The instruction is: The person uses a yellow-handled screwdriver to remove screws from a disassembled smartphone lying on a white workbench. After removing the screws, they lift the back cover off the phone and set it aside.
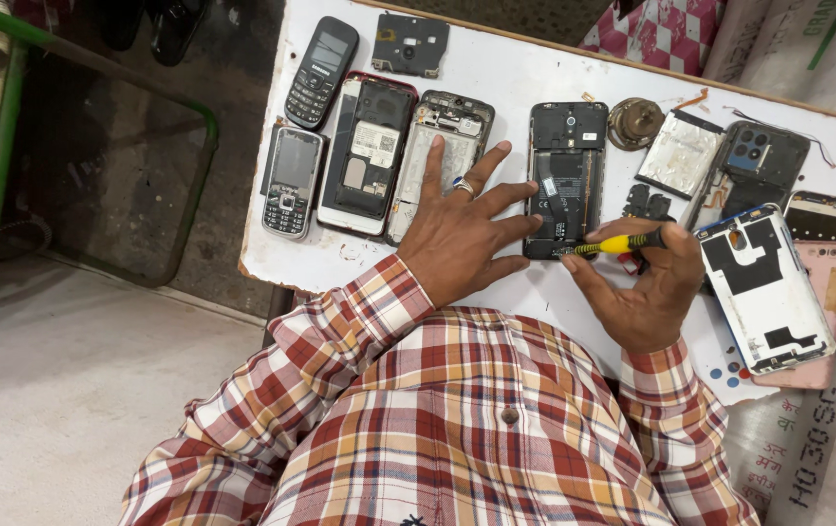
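Centrally, an opened smartphone, a black rectangular slab with its back cover off and dark circuitry and a flat ribbon exposed, lies flat on the white tabletop. The left hand, wearing one ring, rests with fingers spread, its fingertips touching the phone's left edge. The right hand pinches a small screwdriver with a yellow-and-black handle between thumb and fingers, the metal tip touching the phone's lower edge. To the left lie two more opened smartphones, their glossy frames showing pale shields and labels, and beside them two small keypad phones, one silver-grey, one black, plus one loose black cover plate. To the right sit one round brass-coloured metal piece, one silvery foil-faced panel, a dark back cover with camera cutouts, a white-backed phone shell and a pink one. Both sleeves are red-and-cream checked cloth.
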